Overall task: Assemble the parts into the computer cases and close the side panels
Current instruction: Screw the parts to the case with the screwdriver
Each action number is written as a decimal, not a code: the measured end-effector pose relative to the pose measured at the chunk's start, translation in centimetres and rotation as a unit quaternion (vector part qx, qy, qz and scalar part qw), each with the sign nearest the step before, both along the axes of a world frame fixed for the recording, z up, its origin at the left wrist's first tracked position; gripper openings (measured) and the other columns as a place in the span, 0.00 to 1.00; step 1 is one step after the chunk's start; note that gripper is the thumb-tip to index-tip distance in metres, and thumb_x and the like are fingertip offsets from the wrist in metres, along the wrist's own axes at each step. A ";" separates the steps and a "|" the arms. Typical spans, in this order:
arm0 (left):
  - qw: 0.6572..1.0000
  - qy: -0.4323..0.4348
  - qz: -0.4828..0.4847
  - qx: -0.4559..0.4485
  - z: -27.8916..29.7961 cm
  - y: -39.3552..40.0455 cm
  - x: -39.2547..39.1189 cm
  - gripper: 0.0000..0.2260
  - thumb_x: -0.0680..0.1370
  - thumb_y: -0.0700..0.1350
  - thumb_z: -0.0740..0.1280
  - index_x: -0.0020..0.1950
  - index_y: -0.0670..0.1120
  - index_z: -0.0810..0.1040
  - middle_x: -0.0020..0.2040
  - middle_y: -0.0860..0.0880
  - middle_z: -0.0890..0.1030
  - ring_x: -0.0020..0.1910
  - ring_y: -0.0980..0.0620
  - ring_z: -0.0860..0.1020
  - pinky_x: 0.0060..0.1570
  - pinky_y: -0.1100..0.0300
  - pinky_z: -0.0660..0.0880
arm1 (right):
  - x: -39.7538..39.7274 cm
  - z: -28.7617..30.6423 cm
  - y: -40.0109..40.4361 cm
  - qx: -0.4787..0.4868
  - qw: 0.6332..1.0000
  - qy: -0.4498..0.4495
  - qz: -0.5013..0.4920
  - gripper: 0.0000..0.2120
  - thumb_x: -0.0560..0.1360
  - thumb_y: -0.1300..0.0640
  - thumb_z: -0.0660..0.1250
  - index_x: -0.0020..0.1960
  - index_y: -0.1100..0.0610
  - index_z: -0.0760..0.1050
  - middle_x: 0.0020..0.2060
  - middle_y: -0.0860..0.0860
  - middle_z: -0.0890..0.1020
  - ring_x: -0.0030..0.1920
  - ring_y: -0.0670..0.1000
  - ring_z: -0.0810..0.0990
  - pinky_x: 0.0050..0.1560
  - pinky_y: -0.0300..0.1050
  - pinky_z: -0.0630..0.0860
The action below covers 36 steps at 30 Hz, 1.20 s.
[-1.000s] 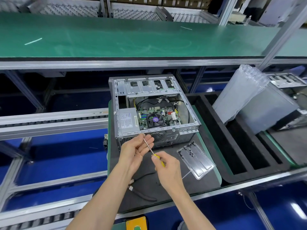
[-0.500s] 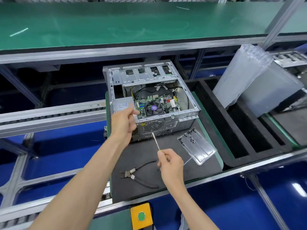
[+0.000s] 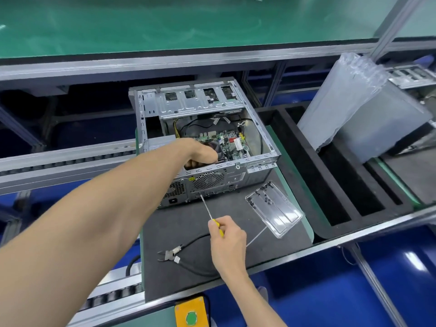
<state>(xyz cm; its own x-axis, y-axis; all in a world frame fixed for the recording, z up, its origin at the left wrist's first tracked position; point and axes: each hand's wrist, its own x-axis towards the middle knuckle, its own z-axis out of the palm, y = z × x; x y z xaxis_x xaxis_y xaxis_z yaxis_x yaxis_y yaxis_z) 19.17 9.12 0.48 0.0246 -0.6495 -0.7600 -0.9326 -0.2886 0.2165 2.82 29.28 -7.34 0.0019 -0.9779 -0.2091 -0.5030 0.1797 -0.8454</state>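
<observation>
An open computer case [image 3: 205, 142] is set on a dark mat [image 3: 188, 232] on the surface, its side panel off and the motherboard [image 3: 226, 142] exposed. The left hand [image 3: 200, 154] is reached down into the case near the fan, with the fingers curled over the near edge; whether anything is held there cannot be told. A yellow-handled screwdriver [image 3: 211, 215] is gripped in the right hand [image 3: 227, 239], fingers closed round the handle, and its shaft is pointed up toward the rear face of the case. A clear plastic tray [image 3: 274, 208] holding small dark screws is laid just right of the case. Black-handled cutters [image 3: 179, 254] are laid on the mat beside the right hand.
</observation>
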 end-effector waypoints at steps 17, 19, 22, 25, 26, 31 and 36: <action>1.000 0.018 0.000 0.009 -0.5 -0.2 0.0 0.10 0.81 0.46 0.52 0.40 0.48 0.62 0.30 0.49 0.65 0.25 0.50 0.61 0.28 0.58 0.63 | 1.7 -1.3 -0.4 -0.007 1.000 0.011 0.019 0.09 0.81 0.49 0.62 0.45 0.50 0.75 0.28 0.47 0.76 0.35 0.45 0.75 0.32 0.38 0.68; 0.998 0.032 0.043 -0.020 -1.0 -0.2 0.3 0.13 0.81 0.52 0.56 0.39 0.48 0.67 0.33 0.49 0.70 0.28 0.49 0.68 0.33 0.56 0.69 | 2.0 -1.2 -0.5 -0.015 0.999 0.017 0.024 0.08 0.81 0.49 0.63 0.45 0.50 0.75 0.28 0.47 0.76 0.36 0.43 0.75 0.34 0.36 0.69; 0.997 0.031 0.063 -0.029 -1.0 0.0 0.3 0.14 0.80 0.54 0.59 0.39 0.48 0.70 0.35 0.48 0.73 0.31 0.49 0.71 0.33 0.55 0.70 | 2.4 -1.3 -0.3 -0.032 0.999 0.022 0.022 0.09 0.83 0.48 0.61 0.48 0.52 0.76 0.29 0.48 0.77 0.32 0.47 0.74 0.31 0.40 0.67; 1.000 0.005 0.009 0.019 -0.1 0.1 -0.5 0.09 0.79 0.44 0.52 0.39 0.47 0.60 0.29 0.49 0.65 0.25 0.50 0.61 0.29 0.59 0.60 | 2.8 -1.5 0.3 -0.035 0.999 0.017 0.012 0.13 0.84 0.48 0.57 0.49 0.53 0.76 0.31 0.49 0.79 0.33 0.51 0.76 0.38 0.52 0.72; 1.000 0.006 -0.006 0.028 -0.1 0.0 -0.5 0.08 0.79 0.43 0.51 0.40 0.48 0.59 0.31 0.48 0.64 0.27 0.50 0.60 0.30 0.57 0.60 | 2.9 -1.5 0.5 -0.028 0.999 0.013 0.007 0.13 0.85 0.48 0.57 0.49 0.53 0.75 0.31 0.50 0.80 0.33 0.52 0.77 0.39 0.54 0.73; 0.999 0.001 -0.030 0.039 -0.3 -0.4 -0.5 0.08 0.81 0.43 0.50 0.42 0.48 0.56 0.35 0.47 0.60 0.32 0.48 0.56 0.34 0.54 0.57 | 2.7 -1.1 0.2 0.040 0.996 -0.045 -0.064 0.09 0.76 0.51 0.73 0.48 0.50 0.72 0.35 0.45 0.80 0.38 0.44 0.79 0.43 0.46 0.78; 0.998 -0.009 -0.046 0.039 -0.3 -0.7 -0.5 0.07 0.79 0.41 0.51 0.42 0.48 0.56 0.33 0.47 0.60 0.30 0.49 0.55 0.34 0.54 0.58 | 2.8 -1.4 0.4 0.015 0.998 -0.036 -0.052 0.15 0.81 0.46 0.65 0.41 0.55 0.75 0.29 0.51 0.79 0.33 0.51 0.76 0.41 0.54 0.74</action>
<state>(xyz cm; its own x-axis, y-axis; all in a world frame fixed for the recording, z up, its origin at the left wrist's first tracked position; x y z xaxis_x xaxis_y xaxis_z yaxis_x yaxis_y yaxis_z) 18.68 8.41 0.21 -0.0184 -0.5886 -0.8082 -0.9597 -0.2163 0.1794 5.57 29.71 -8.78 -0.0841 -0.9668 -0.2412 -0.4182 0.2540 -0.8721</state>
